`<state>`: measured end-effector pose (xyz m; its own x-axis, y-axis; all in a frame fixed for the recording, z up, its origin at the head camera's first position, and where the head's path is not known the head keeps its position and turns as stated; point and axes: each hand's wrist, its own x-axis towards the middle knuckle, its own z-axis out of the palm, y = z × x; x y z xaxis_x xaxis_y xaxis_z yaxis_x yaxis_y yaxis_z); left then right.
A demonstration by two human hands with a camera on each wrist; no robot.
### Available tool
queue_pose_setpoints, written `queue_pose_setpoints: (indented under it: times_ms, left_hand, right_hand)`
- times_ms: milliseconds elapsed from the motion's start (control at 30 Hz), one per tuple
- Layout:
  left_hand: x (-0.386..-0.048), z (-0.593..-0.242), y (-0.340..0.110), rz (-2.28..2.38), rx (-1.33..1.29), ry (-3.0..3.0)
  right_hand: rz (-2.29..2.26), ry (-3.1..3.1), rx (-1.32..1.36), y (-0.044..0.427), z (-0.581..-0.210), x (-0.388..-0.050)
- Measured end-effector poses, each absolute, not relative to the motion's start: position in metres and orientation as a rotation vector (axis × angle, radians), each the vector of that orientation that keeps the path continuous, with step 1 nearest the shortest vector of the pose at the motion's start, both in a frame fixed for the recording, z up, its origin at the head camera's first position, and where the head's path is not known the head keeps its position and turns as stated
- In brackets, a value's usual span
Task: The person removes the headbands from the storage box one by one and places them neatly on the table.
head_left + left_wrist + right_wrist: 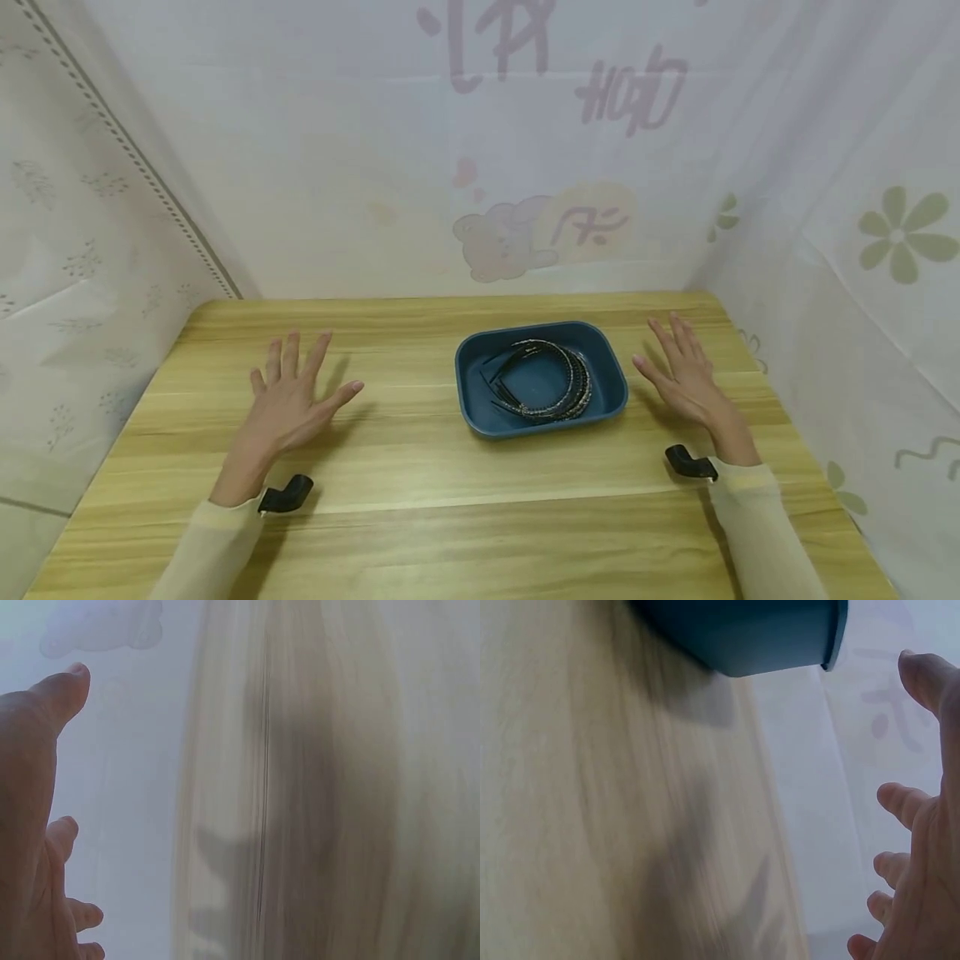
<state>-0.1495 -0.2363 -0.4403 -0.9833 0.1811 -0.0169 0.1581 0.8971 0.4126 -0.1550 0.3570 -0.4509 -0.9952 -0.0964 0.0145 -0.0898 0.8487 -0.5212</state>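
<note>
A blue rectangular tray (480,429) stands on the wooden table, right of the middle. Inside it lies a bundle of dark headbands (576,385), some with pale, beaded-looking edges; they overlap too much to tell apart. My left hand (285,408) hovers over the left part of the table with its fingers spread, holding nothing. On the other side, my right hand (686,379) is just right of the tray, fingers extended and apart from it. In the right wrist view the tray's side (772,637) shows near the top, beyond the thumb.
The wooden table (375,533) reaches back to a printed white cloth (337,167). More patterned cloth (862,275) hangs along the right side and the left. A black wrist device (288,494) sits at the left cuff, another black device (690,463) at the right.
</note>
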Motion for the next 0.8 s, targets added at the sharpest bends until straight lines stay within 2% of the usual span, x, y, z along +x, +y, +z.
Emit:
queue_pose_setpoints:
  times_ms: [800]
  left_hand:
    - [-0.165, -0.436, -0.168, 1.006, 0.414, 2.984]
  right_hand:
    - [-1.265, 2.782, -0.252, 0.334, -0.451, -0.154]
